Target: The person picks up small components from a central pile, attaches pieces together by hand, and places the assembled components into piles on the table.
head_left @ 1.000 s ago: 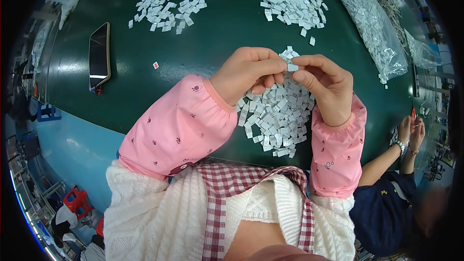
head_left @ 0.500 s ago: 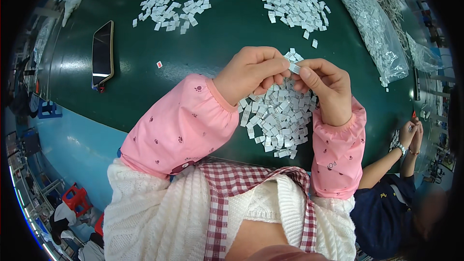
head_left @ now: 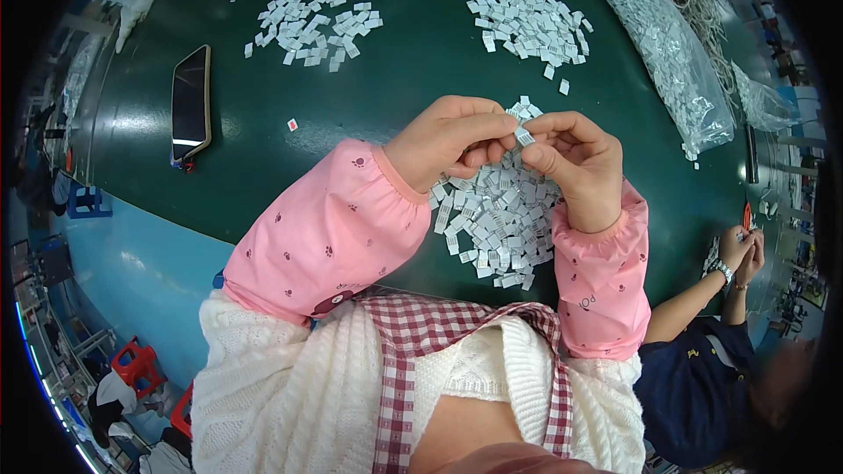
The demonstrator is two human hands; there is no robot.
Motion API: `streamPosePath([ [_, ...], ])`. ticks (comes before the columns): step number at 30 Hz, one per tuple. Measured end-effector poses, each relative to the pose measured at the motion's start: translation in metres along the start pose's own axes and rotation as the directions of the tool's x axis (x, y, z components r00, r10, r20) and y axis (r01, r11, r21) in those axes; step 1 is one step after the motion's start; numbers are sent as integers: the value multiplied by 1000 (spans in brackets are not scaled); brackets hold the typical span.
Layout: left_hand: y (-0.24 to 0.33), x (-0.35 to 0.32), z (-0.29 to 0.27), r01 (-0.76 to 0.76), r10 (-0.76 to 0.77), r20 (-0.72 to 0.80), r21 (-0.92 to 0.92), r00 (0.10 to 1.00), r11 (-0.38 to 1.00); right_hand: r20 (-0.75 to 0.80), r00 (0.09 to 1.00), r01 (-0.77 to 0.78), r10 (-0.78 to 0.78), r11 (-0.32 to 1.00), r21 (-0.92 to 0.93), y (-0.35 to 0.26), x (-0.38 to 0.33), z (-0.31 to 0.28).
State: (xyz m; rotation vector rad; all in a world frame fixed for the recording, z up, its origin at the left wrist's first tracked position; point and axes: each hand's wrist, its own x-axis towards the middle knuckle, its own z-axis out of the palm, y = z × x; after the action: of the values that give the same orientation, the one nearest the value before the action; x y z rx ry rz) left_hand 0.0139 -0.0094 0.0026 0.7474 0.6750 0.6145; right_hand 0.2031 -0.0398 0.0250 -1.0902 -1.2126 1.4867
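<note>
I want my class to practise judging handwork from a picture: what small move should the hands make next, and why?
Perhaps turn the small white piece over to check its underside: it sits between the fingertips of the left hand and right hand, with its striped face showing and its other side hidden, above a pile of similar pieces.

Glossy dark green table (head_left: 404, 53), shiny blue floor (head_left: 145, 254), red stool (head_left: 137, 363), glowing light strip (head_left: 34, 366)

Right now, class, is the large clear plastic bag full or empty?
Not empty: many small white pieces show through the clear plastic bag. Whether it's completely full, I can't tell.
</note>
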Motion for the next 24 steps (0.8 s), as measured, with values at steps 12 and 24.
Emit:
streamPosePath([
  [12, -4, 2, -2, 16, -17, 10, 25, 1000, 1000, -12, 994, 102, -106, 977, -189, -2, -6, -7],
  [24, -6, 5, -2, -224, 340, 19, 787, 940, 575, -570, 795, 77, -208, 966, -245, 36, -69, -107],
])
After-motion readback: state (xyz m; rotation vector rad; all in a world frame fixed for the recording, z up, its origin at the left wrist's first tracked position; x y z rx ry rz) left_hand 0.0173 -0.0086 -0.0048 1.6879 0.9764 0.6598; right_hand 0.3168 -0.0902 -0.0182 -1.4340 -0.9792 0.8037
